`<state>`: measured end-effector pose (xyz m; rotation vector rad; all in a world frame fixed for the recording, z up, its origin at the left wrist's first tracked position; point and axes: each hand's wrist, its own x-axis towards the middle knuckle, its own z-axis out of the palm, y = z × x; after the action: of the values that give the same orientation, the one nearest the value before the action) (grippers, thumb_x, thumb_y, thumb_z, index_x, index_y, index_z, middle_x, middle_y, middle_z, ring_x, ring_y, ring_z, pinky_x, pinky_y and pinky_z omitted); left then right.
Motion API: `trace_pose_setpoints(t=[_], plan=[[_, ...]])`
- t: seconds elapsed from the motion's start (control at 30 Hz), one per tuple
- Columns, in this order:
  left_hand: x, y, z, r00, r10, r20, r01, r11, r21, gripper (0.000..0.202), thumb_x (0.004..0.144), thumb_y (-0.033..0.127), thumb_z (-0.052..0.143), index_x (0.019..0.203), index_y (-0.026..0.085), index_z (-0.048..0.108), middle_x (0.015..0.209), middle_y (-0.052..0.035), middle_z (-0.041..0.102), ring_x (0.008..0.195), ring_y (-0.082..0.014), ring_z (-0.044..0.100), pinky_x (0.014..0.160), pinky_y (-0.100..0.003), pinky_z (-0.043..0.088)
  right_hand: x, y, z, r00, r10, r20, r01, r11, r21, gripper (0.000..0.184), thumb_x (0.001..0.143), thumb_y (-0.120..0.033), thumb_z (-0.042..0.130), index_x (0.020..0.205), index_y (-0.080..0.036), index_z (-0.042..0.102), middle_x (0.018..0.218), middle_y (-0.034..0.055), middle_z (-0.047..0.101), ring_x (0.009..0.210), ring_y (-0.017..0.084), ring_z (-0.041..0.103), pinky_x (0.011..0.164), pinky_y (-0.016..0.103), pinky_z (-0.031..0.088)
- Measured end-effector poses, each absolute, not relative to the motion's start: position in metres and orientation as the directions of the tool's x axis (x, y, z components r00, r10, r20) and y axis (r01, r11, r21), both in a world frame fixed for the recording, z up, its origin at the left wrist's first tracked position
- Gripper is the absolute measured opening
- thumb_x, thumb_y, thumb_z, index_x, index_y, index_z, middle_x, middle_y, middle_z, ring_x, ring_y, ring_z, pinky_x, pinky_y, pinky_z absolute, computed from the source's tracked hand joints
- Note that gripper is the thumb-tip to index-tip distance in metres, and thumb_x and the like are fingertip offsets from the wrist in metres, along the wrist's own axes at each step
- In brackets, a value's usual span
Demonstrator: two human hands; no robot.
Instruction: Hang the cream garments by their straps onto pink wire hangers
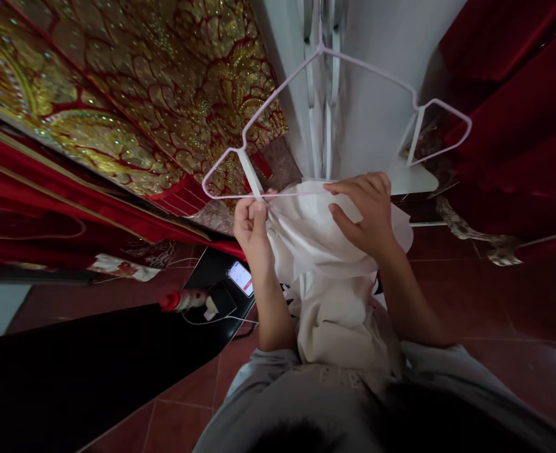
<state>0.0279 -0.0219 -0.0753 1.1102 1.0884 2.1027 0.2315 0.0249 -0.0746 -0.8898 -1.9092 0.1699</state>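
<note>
White cloth (316,239) is bunched between both hands at the lower bar of a pale pink hanger (278,97), in front of the person's chest and above the red tiled floor (495,302). The rest of it hangs down toward the body.

The left hand (252,226) is closed in a pinch, gripping a fold of the cloth together with the hanger's left clip strip. This seems to be so that the fabric stays against the bar at that end. The right hand (367,207) lies open on top of the cloth, its fingers stretched leftward along the bar and its thumb apart, apparently flattening and steadying the fabric.

The hanger hooks at its top onto a white rack (328,126), so its weight is carried there and both hands are free for the cloth. Its long axis runs left to right, rising slightly to the right, with the hook pointing away from the person and 2 clips, 1 toward each end.

Red-and-gold embroidered fabric (131,94) hangs at the left. A phone (240,277) and a power strip (183,301) lie near the far corner of a black desk (94,365).
</note>
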Motion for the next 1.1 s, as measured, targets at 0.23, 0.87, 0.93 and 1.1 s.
trace_pose_setpoints(t=[0.23, 0.87, 0.93, 1.1], plan=[[0.017, -0.069, -0.040, -0.395, 0.832, 0.390, 0.082, -0.391, 0.917, 0.016, 0.095, 0.031, 0.088, 0.109, 0.025, 0.085, 0.099, -0.0044, 0.082, 0.095, -0.0193, 0.077, 0.088, -0.028, 0.061, 0.210, 0.024, -0.086, -0.137, 0.650, 0.747, 0.483, 0.702, -0.523, 0.025, 0.099, -0.030, 0.061, 0.120, -0.035, 0.073, 0.100, 0.0007, 0.076, 0.104, 0.026, 0.068, 0.125, 0.057, 0.039], [0.001, -0.046, -0.057, -0.718, 0.575, 0.392, 0.008, -0.557, 0.831, 0.036, 0.093, 0.028, 0.084, 0.128, 0.033, 0.076, 0.147, -0.0033, 0.072, 0.151, -0.0329, 0.057, 0.103, -0.038, 0.061, 0.215, 0.024, -0.084, -0.177, 0.642, 0.746, 0.470, 0.721, -0.509, 0.027, 0.101, -0.033, 0.062, 0.125, -0.037, 0.073, 0.102, -0.0002, 0.075, 0.107, 0.025, 0.068, 0.128, 0.058, 0.036], [0.013, -0.043, -0.070, -0.711, 0.587, 0.388, 0.022, -0.533, 0.846, 0.054, 0.089, 0.032, 0.089, 0.139, 0.034, 0.069, 0.156, -0.0071, 0.064, 0.148, -0.0333, 0.060, 0.092, -0.031, 0.062, 0.213, 0.024, -0.085, -0.165, 0.640, 0.750, 0.466, 0.721, -0.513, 0.027, 0.101, -0.032, 0.062, 0.125, -0.037, 0.072, 0.101, -0.0001, 0.074, 0.106, 0.025, 0.067, 0.128, 0.059, 0.037], [0.033, -0.041, -0.072, -0.634, 0.681, 0.366, -0.025, -0.492, 0.871, 0.052, 0.098, 0.051, 0.082, 0.145, 0.037, 0.064, 0.160, -0.0095, 0.059, 0.145, -0.0339, 0.062, 0.081, -0.027, 0.062, 0.206, 0.016, -0.081, -0.153, 0.617, 0.772, 0.475, 0.731, -0.490, 0.029, 0.102, -0.031, 0.061, 0.127, -0.039, 0.071, 0.103, 0.0001, 0.075, 0.106, 0.025, 0.068, 0.125, 0.059, 0.040]])
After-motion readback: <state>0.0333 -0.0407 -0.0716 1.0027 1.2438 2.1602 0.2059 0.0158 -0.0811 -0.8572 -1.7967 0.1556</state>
